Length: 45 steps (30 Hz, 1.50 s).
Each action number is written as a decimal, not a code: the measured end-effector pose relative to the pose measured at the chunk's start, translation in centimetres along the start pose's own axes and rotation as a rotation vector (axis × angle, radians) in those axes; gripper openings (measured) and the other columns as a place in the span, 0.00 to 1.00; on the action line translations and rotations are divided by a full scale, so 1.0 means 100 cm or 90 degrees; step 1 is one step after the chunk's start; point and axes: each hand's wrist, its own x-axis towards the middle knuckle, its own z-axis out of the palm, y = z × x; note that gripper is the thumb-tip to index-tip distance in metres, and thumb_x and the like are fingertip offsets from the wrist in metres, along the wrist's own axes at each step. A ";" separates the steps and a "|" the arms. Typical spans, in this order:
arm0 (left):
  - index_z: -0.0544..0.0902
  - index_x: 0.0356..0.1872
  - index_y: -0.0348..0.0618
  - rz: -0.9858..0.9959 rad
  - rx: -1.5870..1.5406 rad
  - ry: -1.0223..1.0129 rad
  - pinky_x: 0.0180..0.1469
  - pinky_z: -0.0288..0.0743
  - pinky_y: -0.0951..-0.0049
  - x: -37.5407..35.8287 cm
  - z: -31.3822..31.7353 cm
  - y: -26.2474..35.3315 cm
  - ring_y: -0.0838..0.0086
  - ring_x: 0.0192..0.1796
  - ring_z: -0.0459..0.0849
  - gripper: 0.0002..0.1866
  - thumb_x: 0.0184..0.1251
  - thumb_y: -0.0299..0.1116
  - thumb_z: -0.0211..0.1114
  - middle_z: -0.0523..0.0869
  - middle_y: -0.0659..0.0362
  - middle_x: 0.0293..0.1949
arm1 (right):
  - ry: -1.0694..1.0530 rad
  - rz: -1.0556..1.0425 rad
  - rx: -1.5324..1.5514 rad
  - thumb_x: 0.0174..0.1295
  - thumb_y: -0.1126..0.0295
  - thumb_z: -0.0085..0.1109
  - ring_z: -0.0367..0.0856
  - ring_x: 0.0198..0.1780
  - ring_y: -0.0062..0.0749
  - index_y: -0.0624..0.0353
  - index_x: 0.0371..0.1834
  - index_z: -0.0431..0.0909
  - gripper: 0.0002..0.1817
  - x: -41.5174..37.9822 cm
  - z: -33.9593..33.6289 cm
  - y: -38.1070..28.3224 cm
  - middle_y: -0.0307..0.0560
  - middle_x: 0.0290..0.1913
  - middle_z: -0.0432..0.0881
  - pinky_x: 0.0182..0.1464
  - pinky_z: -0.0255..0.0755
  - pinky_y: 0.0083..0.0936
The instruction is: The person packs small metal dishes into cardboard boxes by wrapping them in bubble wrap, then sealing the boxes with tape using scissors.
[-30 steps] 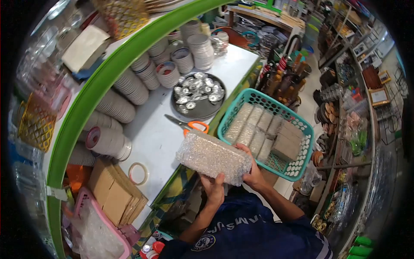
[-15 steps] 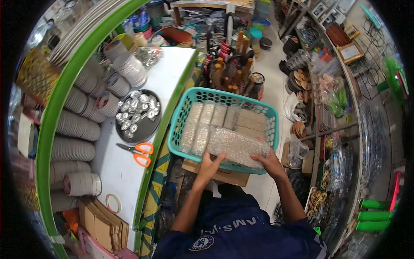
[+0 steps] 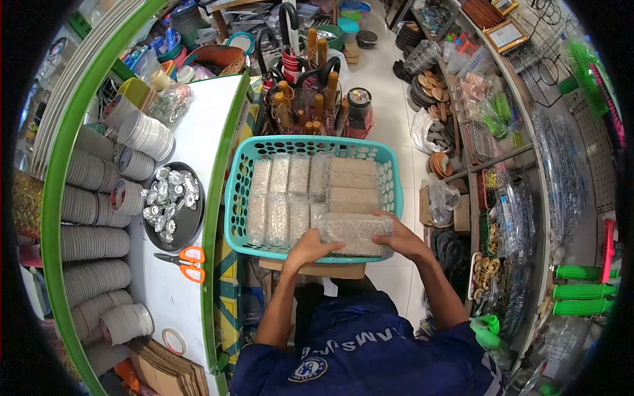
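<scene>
Both hands grip one bubble-wrapped box (image 3: 353, 231) at the near right corner of a turquoise plastic basket (image 3: 232, 214). My left hand (image 3: 310, 249) holds its left end, thumb along the near side. On the right end, my right hand (image 3: 401, 239) has its thumb on the near face and its fingers over the far edge. Several similar bubble-wrapped packages (image 3: 279, 214) lie in rows inside the basket, upright-looking ones on the left and sideways ones (image 3: 353, 178) at the right. Whether the held box touches those beneath it is hidden.
On the white shelf at left lie orange-handled scissors (image 3: 192, 264), a dark round pan (image 3: 188, 228) of small silvery pieces, a tape roll (image 3: 174, 341) and stacked white cups (image 3: 96, 242). Umbrellas (image 3: 317, 99) stand beyond the basket. A goods rack (image 3: 492, 158) lines the right side.
The held box has come down and levelled out within the basket's near right corner, uncovering more of the packed rows. The camera view has also shifted.
</scene>
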 end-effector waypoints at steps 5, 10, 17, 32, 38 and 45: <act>0.84 0.47 0.32 -0.005 0.017 -0.049 0.51 0.77 0.64 0.004 -0.007 0.001 0.56 0.45 0.87 0.31 0.53 0.52 0.74 0.88 0.43 0.42 | -0.082 0.055 0.069 0.61 0.73 0.66 0.67 0.66 0.37 0.64 0.72 0.56 0.38 0.005 -0.006 0.001 0.52 0.63 0.70 0.68 0.60 0.29; 0.83 0.43 0.25 -0.006 0.017 -0.029 0.50 0.78 0.62 0.008 -0.002 -0.013 0.53 0.44 0.87 0.35 0.50 0.54 0.75 0.87 0.39 0.39 | -0.096 0.061 0.085 0.62 0.73 0.64 0.66 0.67 0.38 0.65 0.74 0.52 0.39 0.012 -0.001 0.009 0.54 0.65 0.69 0.70 0.59 0.31; 0.82 0.34 0.18 -0.032 0.094 0.015 0.45 0.78 0.56 0.017 0.007 -0.027 0.46 0.41 0.87 0.38 0.48 0.57 0.75 0.84 0.30 0.35 | 0.006 0.015 -0.206 0.63 0.72 0.62 0.73 0.63 0.47 0.67 0.69 0.56 0.34 0.032 0.013 0.040 0.64 0.59 0.74 0.65 0.65 0.34; 0.82 0.29 0.20 -0.062 0.184 0.041 0.42 0.79 0.55 0.028 0.016 -0.022 0.44 0.37 0.86 0.33 0.47 0.51 0.77 0.84 0.32 0.30 | 0.060 0.128 -0.518 0.53 0.72 0.69 0.78 0.54 0.66 0.72 0.55 0.66 0.29 0.042 0.028 0.009 0.76 0.47 0.78 0.54 0.75 0.44; 0.82 0.31 0.19 -0.049 0.175 0.078 0.42 0.79 0.54 0.024 0.018 -0.020 0.44 0.38 0.86 0.34 0.46 0.52 0.77 0.84 0.32 0.31 | 0.237 -0.023 -0.554 0.49 0.72 0.72 0.80 0.45 0.64 0.67 0.51 0.69 0.27 0.035 0.040 0.032 0.67 0.44 0.77 0.45 0.77 0.47; 0.82 0.33 0.21 -0.073 0.172 0.086 0.42 0.78 0.54 0.039 0.022 -0.041 0.44 0.39 0.86 0.36 0.51 0.57 0.73 0.84 0.32 0.32 | 0.245 -0.098 -0.720 0.45 0.74 0.71 0.80 0.50 0.55 0.62 0.50 0.74 0.26 0.025 0.042 0.023 0.58 0.49 0.77 0.42 0.79 0.44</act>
